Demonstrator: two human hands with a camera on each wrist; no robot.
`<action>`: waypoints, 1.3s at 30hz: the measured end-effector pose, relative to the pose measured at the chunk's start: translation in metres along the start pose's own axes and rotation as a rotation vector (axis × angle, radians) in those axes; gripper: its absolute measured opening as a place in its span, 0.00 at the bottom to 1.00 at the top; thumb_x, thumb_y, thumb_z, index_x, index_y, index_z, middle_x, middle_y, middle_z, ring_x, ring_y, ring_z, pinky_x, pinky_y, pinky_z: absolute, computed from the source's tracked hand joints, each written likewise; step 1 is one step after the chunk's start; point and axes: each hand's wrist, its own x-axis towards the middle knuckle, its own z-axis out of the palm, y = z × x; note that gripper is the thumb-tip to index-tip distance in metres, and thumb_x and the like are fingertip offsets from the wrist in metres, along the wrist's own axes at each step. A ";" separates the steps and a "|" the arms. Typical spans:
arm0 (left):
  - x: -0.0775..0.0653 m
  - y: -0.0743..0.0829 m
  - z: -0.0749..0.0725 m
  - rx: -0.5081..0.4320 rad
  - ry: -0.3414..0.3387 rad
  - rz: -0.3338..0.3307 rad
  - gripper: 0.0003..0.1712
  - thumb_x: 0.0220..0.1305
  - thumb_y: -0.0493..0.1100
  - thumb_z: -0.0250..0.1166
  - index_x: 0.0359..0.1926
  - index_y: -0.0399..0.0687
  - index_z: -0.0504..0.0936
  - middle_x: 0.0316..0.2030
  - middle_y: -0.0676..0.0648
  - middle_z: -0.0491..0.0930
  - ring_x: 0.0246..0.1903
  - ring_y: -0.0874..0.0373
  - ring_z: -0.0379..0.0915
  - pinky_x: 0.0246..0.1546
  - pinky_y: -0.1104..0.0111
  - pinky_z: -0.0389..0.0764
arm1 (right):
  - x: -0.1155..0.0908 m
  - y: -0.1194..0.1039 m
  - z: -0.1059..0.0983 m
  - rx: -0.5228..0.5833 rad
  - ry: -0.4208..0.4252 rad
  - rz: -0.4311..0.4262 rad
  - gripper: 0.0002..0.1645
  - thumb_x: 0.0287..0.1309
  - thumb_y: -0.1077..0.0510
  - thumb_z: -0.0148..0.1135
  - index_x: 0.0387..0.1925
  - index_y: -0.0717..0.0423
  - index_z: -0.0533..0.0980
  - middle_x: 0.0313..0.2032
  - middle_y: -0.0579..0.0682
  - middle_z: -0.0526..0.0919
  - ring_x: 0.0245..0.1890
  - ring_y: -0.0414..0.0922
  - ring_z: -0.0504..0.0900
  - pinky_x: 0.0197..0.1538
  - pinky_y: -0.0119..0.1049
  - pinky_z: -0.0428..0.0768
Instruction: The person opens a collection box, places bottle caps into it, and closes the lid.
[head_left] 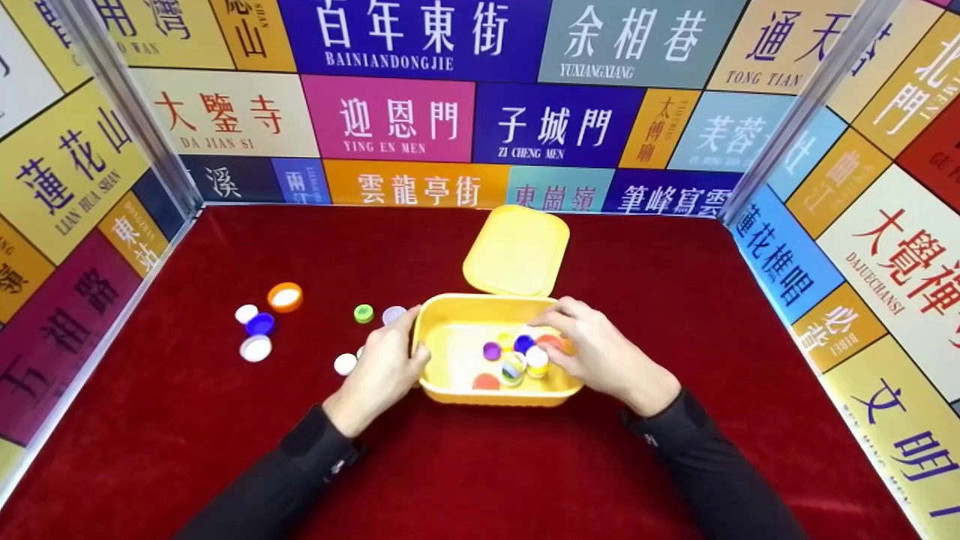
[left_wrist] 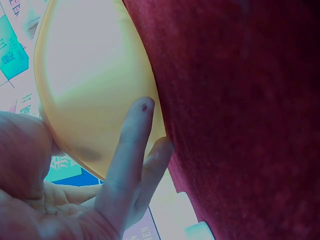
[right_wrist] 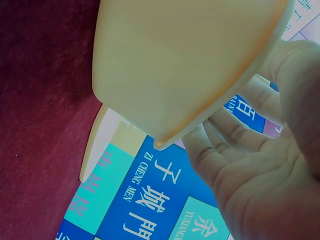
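Note:
A yellow plastic box [head_left: 450,399] stands on the table, holding several bottle caps, among them a purple cap [head_left: 492,351] and a white cap [head_left: 537,357]. My left hand [head_left: 384,361] grips its left end, thumb at the rim and fingers against the outer wall, as the left wrist view also shows. Over the right rim, my right hand [head_left: 600,352] reaches inside, thumb and fingers apart around an orange-red cap [head_left: 551,343]. From the right wrist, the box's outer wall [right_wrist: 170,65] hides those fingertips.
A yellow lid [head_left: 517,251] lies behind the box. Left of it are a green cap [head_left: 364,313], a pale lilac cap [head_left: 394,315] and a white cap [head_left: 346,364]. Farther left sit an orange cap [head_left: 285,298] and a blue cap [head_left: 260,325]. Printed panels enclose the red table [head_left: 465,472].

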 end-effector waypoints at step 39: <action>-0.001 -0.001 0.000 0.019 0.005 0.007 0.38 0.78 0.35 0.69 0.85 0.34 0.74 0.77 0.34 0.83 0.65 0.45 0.89 0.69 0.50 0.91 | -0.010 0.006 -0.002 0.247 -0.124 0.621 0.37 0.78 0.60 0.71 0.82 0.59 0.72 0.61 0.68 0.90 0.41 0.54 0.93 0.24 0.40 0.89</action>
